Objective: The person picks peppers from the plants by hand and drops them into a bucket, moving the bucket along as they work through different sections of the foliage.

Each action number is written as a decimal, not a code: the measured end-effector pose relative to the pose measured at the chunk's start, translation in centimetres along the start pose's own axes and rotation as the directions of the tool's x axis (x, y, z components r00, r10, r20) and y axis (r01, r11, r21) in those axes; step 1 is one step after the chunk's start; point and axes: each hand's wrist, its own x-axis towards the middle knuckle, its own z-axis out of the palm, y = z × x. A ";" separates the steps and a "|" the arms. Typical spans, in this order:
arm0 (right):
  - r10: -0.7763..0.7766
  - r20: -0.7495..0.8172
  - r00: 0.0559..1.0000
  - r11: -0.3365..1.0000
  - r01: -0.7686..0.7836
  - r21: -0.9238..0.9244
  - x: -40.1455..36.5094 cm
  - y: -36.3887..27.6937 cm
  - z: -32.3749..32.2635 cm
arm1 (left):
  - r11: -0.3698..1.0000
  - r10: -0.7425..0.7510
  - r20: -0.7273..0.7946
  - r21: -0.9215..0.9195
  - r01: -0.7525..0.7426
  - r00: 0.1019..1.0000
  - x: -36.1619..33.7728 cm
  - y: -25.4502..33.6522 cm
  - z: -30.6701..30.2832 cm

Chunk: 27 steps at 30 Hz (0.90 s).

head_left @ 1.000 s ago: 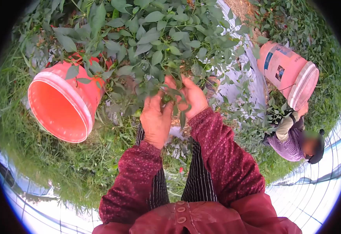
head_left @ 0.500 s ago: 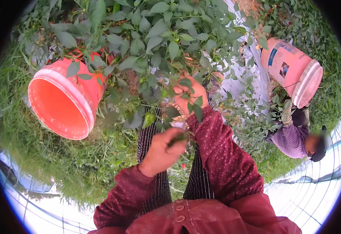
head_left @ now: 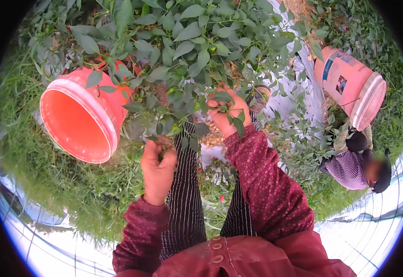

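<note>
A person in a dark red patterned top bends over a pepper plant. The right hand is up among the leaves, its grip closed on a leafy stem. The left hand is lower and nearer, just right of the mouth of an orange bucket that lies tilted in the grass. Its grip is curled shut around a small green piece, too hidden to tell pepper from leaf. Far right, a second bucket sits near another person's striped sleeve. Silver sheeting covers the ground beneath the plant.
</note>
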 end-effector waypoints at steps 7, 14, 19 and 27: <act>0.019 0.013 1.000 0.998 -0.020 0.061 -0.2 0.0 -0.6 | 0.547 0.298 0.023 0.815 -0.190 0.954 3.1 -1.2 1.7; -0.009 0.041 0.999 0.999 0.007 0.037 -0.6 -0.7 -1.0 | 0.356 0.304 0.300 0.844 -0.400 0.904 1.2 0.6 2.5; 0.091 0.148 0.985 0.993 -0.101 0.060 -0.4 -1.1 -2.9 | 0.477 0.177 0.485 0.718 -0.506 0.856 -1.5 3.6 2.8; 0.102 0.168 0.981 0.995 -0.099 -0.024 -0.2 -4.0 -5.3 | 0.995 -0.085 0.408 0.084 0.056 0.909 -2.7 4.0 -0.4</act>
